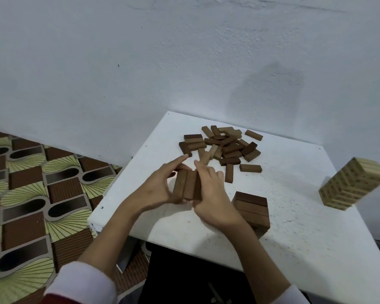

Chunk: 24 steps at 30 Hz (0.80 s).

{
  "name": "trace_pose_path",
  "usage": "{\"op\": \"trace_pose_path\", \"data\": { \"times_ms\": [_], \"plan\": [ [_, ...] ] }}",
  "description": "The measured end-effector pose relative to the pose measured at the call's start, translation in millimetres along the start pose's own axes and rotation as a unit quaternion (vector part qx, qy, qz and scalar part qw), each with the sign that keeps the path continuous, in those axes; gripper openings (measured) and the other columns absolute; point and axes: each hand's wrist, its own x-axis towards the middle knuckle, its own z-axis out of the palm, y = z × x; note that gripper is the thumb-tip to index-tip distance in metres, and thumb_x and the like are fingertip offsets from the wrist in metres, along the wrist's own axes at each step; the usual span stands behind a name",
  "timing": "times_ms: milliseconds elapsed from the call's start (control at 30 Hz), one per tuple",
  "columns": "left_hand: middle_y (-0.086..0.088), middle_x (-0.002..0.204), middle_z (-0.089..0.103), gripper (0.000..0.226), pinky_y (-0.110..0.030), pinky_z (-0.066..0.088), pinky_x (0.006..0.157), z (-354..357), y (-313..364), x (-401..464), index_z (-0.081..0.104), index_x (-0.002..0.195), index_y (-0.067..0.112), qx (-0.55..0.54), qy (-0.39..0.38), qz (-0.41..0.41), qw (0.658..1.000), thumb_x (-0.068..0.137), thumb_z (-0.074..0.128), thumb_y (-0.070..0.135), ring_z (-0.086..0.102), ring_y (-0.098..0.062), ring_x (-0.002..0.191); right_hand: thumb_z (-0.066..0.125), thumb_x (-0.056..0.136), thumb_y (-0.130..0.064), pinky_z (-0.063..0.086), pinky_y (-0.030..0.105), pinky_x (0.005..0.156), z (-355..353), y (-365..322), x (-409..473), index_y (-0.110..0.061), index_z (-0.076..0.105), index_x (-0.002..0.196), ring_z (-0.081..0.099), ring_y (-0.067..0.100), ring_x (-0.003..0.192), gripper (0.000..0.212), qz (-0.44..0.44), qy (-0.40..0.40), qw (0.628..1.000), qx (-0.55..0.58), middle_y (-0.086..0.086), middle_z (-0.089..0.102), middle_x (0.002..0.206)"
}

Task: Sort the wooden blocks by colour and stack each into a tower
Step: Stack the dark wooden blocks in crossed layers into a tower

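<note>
Head view: left hand (160, 185) and right hand (208, 194) flanked row of three brown blocks (187, 184) near table's (294, 227) left edge, fingers curled against row's two sides, pressing it together. Loose pile of brown blocks (225, 147) lay toward far edge. Short dark-brown stack (251, 208) stood just right of right hand. Pale block tower (353, 183) stood at right edge. Patterned floor (31, 183) left of table.
</note>
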Motion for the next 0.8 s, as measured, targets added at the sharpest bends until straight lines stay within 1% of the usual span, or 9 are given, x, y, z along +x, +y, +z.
{"op": "trace_pose_path", "data": {
  "times_ms": [100,167,267,333,400,500,567,667,800],
  "plan": [
    [0.009,0.125,0.054,0.105,-0.016,0.035,0.104,7.7,22.3,2.7,0.032,0.144,0.031,-0.007,-0.01,0.023,1.0,0.052,0.082,0.035,0.047,-0.004,0.121,0.067,0.074,-0.011,0.029,0.025,0.091,-27.6,3.4,-12.1,-0.018,0.018,0.147,0.028,0.016,0.113,0.088,-0.011,0.019,1.0,0.011,-0.002,0.037,0.124],
    [0.008,0.127,0.052,0.107,-0.013,0.034,0.104,18.8,36.4,7.7,0.031,0.144,0.03,-0.011,-0.024,0.031,0.999,0.054,0.088,0.024,0.045,0.0,0.121,0.068,0.066,-0.021,0.031,0.02,0.088,-46.2,11.5,-24.3,-0.018,0.024,0.145,0.032,0.011,0.107,0.091,-0.012,0.03,0.999,0.037,-0.007,0.037,0.114],
    [0.01,0.127,0.051,0.105,-0.007,0.03,0.101,43.7,51.9,16.3,0.029,0.145,0.03,0.0,-0.056,0.05,0.997,0.06,0.088,0.016,0.043,0.003,0.121,0.082,0.062,-0.016,0.034,0.005,0.076,-73.9,33.1,-45.1,-0.017,0.032,0.142,0.038,-0.01,0.091,0.094,-0.012,0.049,0.998,0.043,-0.013,0.043,0.11],
    [0.012,0.125,0.051,0.103,-0.001,0.026,0.097,58.4,57.4,20.0,0.028,0.143,0.037,0.011,-0.074,0.055,0.996,0.061,0.087,0.019,0.04,0.006,0.12,0.085,0.062,-0.014,0.036,0.003,0.073,-87.5,43.3,-56.1,-0.025,0.033,0.141,0.038,-0.011,0.085,0.095,0.016,0.034,0.999,0.035,-0.015,0.045,0.114],
    [0.018,0.118,0.049,0.1,0.004,0.022,0.091,74.5,62.0,23.6,0.025,0.135,0.049,0.025,-0.087,0.06,0.994,0.063,0.086,0.019,0.036,0.012,0.117,0.085,0.064,-0.018,0.035,0.003,0.075,-96.1,55.8,-66.0,-0.033,0.029,0.142,0.038,-0.005,0.088,0.097,0.037,0.021,0.999,0.013,-0.013,0.046,0.119],
    [0.014,0.123,0.045,0.102,0.006,0.02,0.091,90.4,62.9,26.0,0.023,0.141,0.043,0.036,-0.104,0.051,0.993,0.064,0.086,0.024,0.034,0.009,0.118,0.084,0.066,-0.02,0.034,0.008,0.083,-96.5,68.8,-73.8,-0.03,0.027,0.143,0.035,0.001,0.098,0.096,0.037,0.023,0.999,-0.011,-0.012,0.047,0.123],
    [0.011,0.126,0.044,0.103,0.005,0.022,0.092,96.6,61.3,26.9,0.022,0.145,0.038,0.045,-0.109,0.04,0.992,0.064,0.086,0.026,0.035,0.004,0.12,0.084,0.066,-0.023,0.038,0.022,0.093,-94.7,76.8,-76.5,-0.027,0.028,0.142,0.034,0.006,0.108,0.094,0.029,0.028,0.999,-0.028,-0.01,0.049,0.126],
    [0.019,0.121,0.043,0.103,0.005,0.023,0.09,100.0,60.9,26.1,0.021,0.146,0.036,0.056,-0.118,0.03,0.991,0.066,0.085,0.026,0.034,0.004,0.12,0.082,0.065,-0.031,0.04,0.038,0.096,-91.1,85.3,-78.8,-0.024,0.031,0.142,0.035,0.012,0.112,0.093,0.021,0.025,0.999,-0.029,-0.005,0.051,0.129],
    [0.015,0.129,0.042,0.102,0.005,0.022,0.09,100.8,57.4,23.8,0.018,0.146,0.036,0.065,-0.126,0.019,0.99,0.068,0.083,0.027,0.032,0.008,0.121,0.07,0.063,-0.045,0.038,0.036,0.099,-87.1,88.2,-81.2,-0.025,0.029,0.143,0.033,0.012,0.118,0.092,0.025,0.017,0.999,0.018,-0.008,0.047,0.129]
  ]
}}
